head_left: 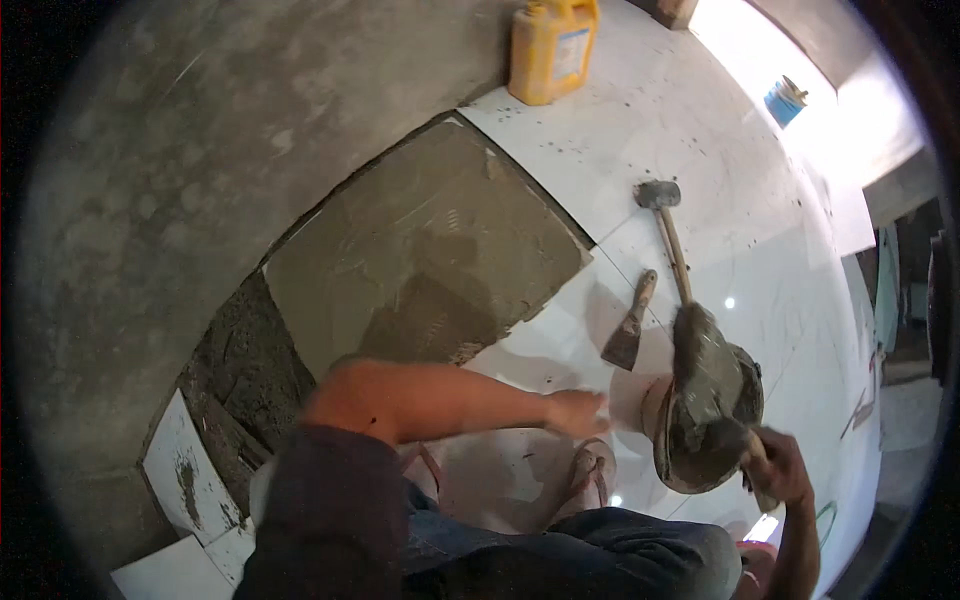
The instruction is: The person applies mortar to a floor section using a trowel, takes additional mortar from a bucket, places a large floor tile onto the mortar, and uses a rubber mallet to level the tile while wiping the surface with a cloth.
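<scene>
My right hand [785,467] is closed round the handle of a trowel [708,365], its blade thick with wet grey mortar. The blade lies over a round bucket [662,455] that holds more mortar. My left hand [577,412], slightly blurred, hovers left of the bucket with its fingers apart and nothing visible in them. Ahead of my left forearm, a broad bed of smooth grey mortar [420,240] is spread beside the wall. A putty knife [632,325] with a worn handle rests on the white tiles between the mortar bed and the bucket.
A mallet [660,195] lies beyond the bucket on the white tiled floor [620,130]. Against the wall stands a yellow jug [552,55]; a blue can [785,100] is farther right. Cut tile pieces [188,470] lie at the left, by rough bare ground [245,350].
</scene>
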`<state>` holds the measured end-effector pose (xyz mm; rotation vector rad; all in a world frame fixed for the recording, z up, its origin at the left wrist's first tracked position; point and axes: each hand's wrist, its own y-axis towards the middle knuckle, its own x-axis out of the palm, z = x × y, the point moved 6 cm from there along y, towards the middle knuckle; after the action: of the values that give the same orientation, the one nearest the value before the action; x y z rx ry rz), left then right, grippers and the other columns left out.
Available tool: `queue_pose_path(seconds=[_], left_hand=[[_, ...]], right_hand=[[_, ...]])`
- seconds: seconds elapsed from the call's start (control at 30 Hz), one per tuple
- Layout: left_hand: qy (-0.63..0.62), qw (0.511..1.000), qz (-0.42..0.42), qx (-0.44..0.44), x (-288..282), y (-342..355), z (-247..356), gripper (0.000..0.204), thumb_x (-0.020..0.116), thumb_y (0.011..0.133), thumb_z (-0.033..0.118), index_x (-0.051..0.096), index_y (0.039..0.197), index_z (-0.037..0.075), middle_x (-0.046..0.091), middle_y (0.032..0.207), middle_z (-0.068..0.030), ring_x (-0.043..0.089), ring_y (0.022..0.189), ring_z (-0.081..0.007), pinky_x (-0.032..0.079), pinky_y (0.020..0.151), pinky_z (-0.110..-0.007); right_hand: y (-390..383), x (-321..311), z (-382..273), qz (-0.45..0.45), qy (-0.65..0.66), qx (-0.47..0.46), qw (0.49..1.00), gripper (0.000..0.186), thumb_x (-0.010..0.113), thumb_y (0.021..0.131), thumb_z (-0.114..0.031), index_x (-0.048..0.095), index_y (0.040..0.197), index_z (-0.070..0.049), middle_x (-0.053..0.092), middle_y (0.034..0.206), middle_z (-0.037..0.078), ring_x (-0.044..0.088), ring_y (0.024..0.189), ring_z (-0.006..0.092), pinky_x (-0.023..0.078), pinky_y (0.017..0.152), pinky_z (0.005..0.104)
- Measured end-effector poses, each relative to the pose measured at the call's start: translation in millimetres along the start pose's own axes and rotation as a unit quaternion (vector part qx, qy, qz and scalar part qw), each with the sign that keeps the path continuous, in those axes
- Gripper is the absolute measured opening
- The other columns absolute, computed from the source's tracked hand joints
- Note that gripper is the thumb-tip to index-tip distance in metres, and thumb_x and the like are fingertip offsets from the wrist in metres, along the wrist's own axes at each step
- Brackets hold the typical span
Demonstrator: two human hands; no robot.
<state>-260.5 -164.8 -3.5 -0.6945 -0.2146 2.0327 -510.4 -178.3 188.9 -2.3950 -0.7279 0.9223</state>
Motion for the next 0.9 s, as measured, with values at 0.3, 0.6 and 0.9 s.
queue_pose_path(seconds=[0.3, 0.6, 0.9], left_hand=[[-0.084, 0.992, -0.018, -0.093, 73.4, -225.4, -131.5, 0.046, 0.048, 0.09, 0.044, 0.054, 0.115, 0.007, 0.058, 0.11, -0.0155, 0.055, 0.104, -0.0308, 0.043, 0.088, -0.04], [0.048, 0.946, 0.302, 0.108, 140.3, -229.8, -183.0, 0.035, 0.049, 0.09, 0.039, 0.057, 0.107, 0.009, 0.059, 0.107, -0.0125, 0.055, 0.105, -0.0269, 0.043, 0.087, -0.039], [0.051, 0.933, 0.328, 0.137, 119.9, -239.0, -196.0, 0.03, 0.049, 0.089, 0.037, 0.057, 0.103, 0.012, 0.058, 0.107, -0.0108, 0.054, 0.106, -0.0254, 0.042, 0.088, -0.04]], right_hand=[[243.5, 201.9, -186.1, -0.021, -0.344, -0.253, 0.904, 0.041, 0.063, 0.077, -0.026, 0.056, 0.111, -0.004, 0.063, 0.088, 0.022, 0.062, 0.08, 0.0348, 0.05, 0.071, 0.0406], [282.6, 310.1, -212.8, 0.083, -0.437, -0.201, 0.873, 0.037, 0.054, 0.084, -0.021, 0.046, 0.12, -0.014, 0.054, 0.098, 0.018, 0.06, 0.087, 0.0354, 0.049, 0.07, 0.0467], [292.0, 313.5, -226.7, 0.132, -0.348, -0.181, 0.91, 0.035, 0.056, 0.084, -0.025, 0.049, 0.116, -0.011, 0.055, 0.101, 0.02, 0.058, 0.086, 0.0405, 0.047, 0.074, 0.0483]])
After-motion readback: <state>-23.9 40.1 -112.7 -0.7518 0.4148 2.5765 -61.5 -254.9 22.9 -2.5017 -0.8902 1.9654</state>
